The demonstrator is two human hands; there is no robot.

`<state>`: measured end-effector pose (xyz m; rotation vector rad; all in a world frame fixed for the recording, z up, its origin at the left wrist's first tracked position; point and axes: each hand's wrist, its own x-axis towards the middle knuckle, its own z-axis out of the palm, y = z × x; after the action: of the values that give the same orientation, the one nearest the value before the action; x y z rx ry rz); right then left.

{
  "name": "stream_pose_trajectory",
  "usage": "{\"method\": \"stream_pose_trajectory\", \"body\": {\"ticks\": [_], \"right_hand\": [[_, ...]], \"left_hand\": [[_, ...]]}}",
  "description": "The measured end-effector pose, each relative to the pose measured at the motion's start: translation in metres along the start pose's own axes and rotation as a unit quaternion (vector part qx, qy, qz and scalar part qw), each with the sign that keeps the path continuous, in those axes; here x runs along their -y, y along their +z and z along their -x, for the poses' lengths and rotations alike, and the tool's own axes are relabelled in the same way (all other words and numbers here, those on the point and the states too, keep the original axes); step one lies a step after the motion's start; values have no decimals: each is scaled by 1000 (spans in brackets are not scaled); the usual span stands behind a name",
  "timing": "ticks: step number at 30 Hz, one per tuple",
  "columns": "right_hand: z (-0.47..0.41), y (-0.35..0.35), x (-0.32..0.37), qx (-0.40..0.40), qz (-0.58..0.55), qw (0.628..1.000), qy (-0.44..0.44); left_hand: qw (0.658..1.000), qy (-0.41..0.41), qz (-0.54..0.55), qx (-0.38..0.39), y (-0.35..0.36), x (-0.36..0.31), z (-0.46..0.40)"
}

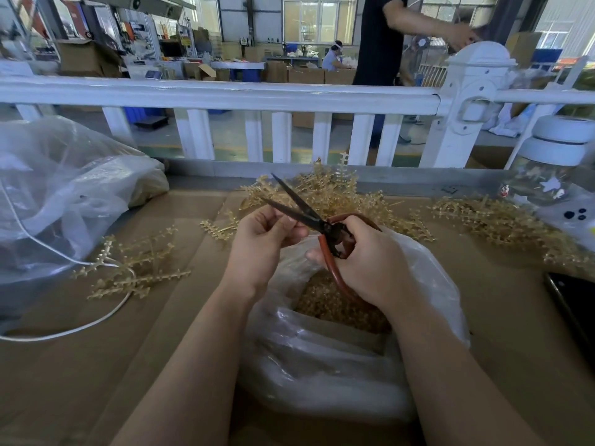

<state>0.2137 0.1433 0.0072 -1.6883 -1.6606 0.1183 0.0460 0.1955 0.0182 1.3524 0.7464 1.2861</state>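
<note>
Scissors point(317, 221) gripped in right hand point(367, 268), blades apart; left hand point(262, 243) curled at them, its hold unclear.

A person's right hand point(363, 262) grips the red-brown handles of dark scissors point(302, 209). The blades are parted and point up and to the left above an open plastic bag point(322, 365) of small gold bits. The left hand point(260, 243) curls its fingers against the lower blade; whether it pinches anything there cannot be told. Gold branch-like plastic sprigs point(135, 268) lie scattered over the cardboard-covered table point(499, 317), a white cable point(74, 329) looping among them. A large clear bag point(64, 188) slumps at left and a white-lidded jar point(553, 162) stands at right. Beyond the white railing point(225, 94) stands a person in a black shirt point(376, 43).
</note>
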Motion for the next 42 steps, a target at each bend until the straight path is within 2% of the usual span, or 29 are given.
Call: {"method": "stream_pose_trajectory", "body": {"ticks": [6,23,31,42], "right_hand": [[0,-1,-1,-34,47,998,-12],[2,-1,-1,-52,114,992,-8],[3,-2,3,-55,93,994,-7],[4,0,5,-124,92,985,-73]], "left_hand": [[1000,1,4,12,0,-1,0],[999,2,40,-1,-1,-4,1],[999,14,39,-2,-2,-4,1],[999,0,45,-26,0,-4,1]]}}
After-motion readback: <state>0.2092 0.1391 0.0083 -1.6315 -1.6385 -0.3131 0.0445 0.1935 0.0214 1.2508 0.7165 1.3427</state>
